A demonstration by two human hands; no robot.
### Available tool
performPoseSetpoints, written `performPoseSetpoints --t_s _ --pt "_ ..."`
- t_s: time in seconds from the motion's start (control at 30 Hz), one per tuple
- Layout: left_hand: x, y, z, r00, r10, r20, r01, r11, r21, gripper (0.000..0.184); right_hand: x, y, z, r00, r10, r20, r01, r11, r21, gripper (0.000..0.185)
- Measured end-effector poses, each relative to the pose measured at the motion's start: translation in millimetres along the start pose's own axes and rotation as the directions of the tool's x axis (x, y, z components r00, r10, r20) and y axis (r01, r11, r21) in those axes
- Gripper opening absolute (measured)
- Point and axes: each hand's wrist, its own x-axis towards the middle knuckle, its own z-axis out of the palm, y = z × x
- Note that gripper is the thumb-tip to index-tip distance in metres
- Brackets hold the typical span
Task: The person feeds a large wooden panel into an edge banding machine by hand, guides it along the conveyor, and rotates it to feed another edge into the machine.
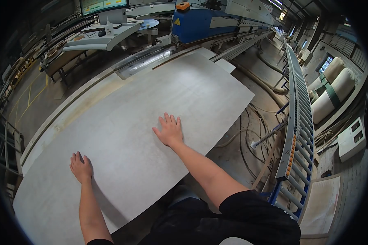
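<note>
A large pale grey panel spans the middle of the view, lying flat on a machine bed. My left hand rests on its left part, palm down, fingers extended and fairly close together. Nearer the panel's middle, my right hand lies flat with the fingers spread. Neither hand grasps anything. Past the far side of the panel, a strip of the machine bed shows, with a shiny metal section further along.
A blue machine stands at the far end. Along the right runs a roller conveyor, with hoses and cables on the floor beside it. A console with a monitor stands back left. White bags lean at the right wall.
</note>
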Motion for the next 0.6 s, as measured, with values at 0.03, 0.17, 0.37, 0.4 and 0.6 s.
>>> performPoseSetpoints --t_s 0.03,0.17,0.37,0.4,0.6 --pt "-0.4 0.4 -0.2 1.0 0.004 -0.007 -0.004 1.0 -0.009 0.05 0.4 0.0 0.1 1.0 0.005 -0.003 -0.005 1.0 -0.002 0.064" --pt "-0.2 -0.1 1.0 1.0 0.012 -0.024 -0.013 1.0 -0.019 0.049 0.4 -0.2 1.4 1.0 0.013 -0.026 -0.012 1.0 0.011 0.064" --pt "-1.6 1.8 -2.9 1.0 0.006 -0.005 -0.006 1.0 -0.017 0.05 1.1 -0.1 2.0 1.0 0.015 -0.016 -0.015 1.0 0.008 0.065" --pt "-1.3 1.3 -2.4 1.0 0.004 -0.005 -0.004 1.0 -0.017 0.05 1.2 -0.2 2.4 1.0 0.014 -0.016 -0.014 1.0 0.008 0.065" --pt "-0.6 0.8 -1.6 1.0 0.006 -0.013 -0.007 1.0 -0.023 0.05 1.4 -0.1 2.1 1.0 0.013 -0.017 -0.013 1.0 0.005 0.065"
